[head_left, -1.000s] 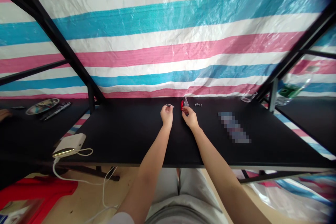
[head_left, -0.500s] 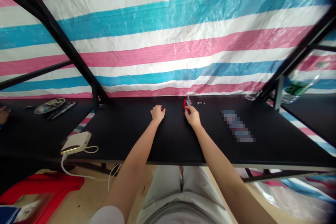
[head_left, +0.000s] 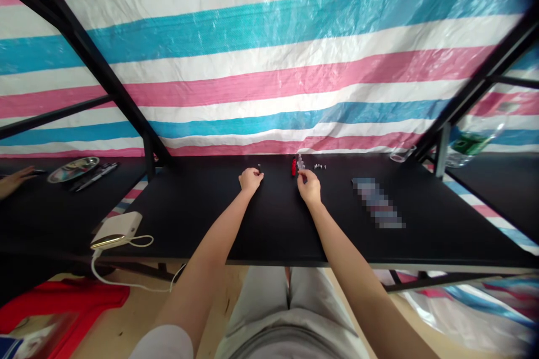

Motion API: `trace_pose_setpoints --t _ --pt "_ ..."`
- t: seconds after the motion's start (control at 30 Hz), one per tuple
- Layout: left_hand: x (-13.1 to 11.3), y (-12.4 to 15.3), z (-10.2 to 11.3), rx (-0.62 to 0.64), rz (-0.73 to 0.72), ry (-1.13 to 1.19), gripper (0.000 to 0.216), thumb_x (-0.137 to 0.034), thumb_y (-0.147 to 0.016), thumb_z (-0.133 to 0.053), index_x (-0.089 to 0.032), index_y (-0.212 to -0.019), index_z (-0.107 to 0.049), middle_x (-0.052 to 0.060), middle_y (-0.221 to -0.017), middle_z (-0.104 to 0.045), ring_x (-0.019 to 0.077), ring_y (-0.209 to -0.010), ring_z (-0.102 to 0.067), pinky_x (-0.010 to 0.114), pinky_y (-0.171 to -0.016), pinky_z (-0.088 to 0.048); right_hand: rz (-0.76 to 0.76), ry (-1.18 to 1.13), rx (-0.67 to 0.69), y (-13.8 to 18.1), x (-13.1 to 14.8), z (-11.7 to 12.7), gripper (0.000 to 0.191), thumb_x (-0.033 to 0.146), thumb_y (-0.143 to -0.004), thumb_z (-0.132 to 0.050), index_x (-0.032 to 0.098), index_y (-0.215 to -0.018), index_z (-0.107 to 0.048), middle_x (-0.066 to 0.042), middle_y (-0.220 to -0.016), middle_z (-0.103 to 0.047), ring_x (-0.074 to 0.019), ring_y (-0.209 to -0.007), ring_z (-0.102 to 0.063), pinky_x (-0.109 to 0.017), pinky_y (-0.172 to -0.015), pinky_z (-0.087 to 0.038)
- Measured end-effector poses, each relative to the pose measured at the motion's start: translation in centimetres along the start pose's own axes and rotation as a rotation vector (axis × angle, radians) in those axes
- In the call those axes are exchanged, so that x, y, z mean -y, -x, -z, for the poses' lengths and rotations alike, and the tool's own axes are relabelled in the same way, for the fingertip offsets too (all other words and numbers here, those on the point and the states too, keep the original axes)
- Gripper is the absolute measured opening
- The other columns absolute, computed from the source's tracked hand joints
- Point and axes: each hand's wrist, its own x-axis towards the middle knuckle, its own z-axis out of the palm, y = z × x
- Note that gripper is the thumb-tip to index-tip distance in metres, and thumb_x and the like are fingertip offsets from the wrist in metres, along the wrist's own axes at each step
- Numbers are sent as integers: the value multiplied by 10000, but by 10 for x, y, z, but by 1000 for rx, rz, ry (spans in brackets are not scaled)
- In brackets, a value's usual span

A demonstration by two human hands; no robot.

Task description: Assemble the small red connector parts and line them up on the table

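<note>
My left hand (head_left: 250,180) rests low over the black tabletop (head_left: 202,224), fingers curled, with a small dark part (head_left: 259,168) just beyond its fingertips. It seems pinched there, though the picture is tiny. My right hand (head_left: 309,187) has its fingertips just below a small cluster of transparent pieces (head_left: 300,164). Beside that cluster stands a red object (head_left: 293,166). Whether those fingers hold anything is too small to tell. A short row of small metal parts (head_left: 320,166) lies to the right.
A pixelated strip (head_left: 377,202) lies on the table's right. A white power bank (head_left: 115,230) with a cable sits at the near left corner. On a neighbouring table are a metal tray (head_left: 73,169), pens (head_left: 96,176) and another person's hand (head_left: 14,181). A glass (head_left: 402,154) stands at the back right.
Since one second ago, my left hand and the small dark part have moved left. My right hand has moved only slightly. The other person's hand has reached further onto the left table.
</note>
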Motion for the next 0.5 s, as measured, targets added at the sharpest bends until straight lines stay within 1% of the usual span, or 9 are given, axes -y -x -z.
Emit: trace_pose_setpoints --t 0.13,0.5 --pt "-1 -2 5 46 -3 21 163 -363 -683 -615 -220 -742 -665 39 -817 -679 197 -803 -607 292 -735 -416 -46 42 -44 0 1 2 219 209 -751 -424 159 -860 -607 -73 -808 -624 -174 -708 -544 -320 -723 -447" --pt "-2 -9 9 132 55 11 206 -392 -632 -650 -240 -768 -676 51 -868 -679 215 -856 -612 297 -741 -435 -97 80 -47 1 -1 2 223 215 -745 -422 159 -854 -609 -71 -793 -624 -180 -701 -535 -317 -706 -431"
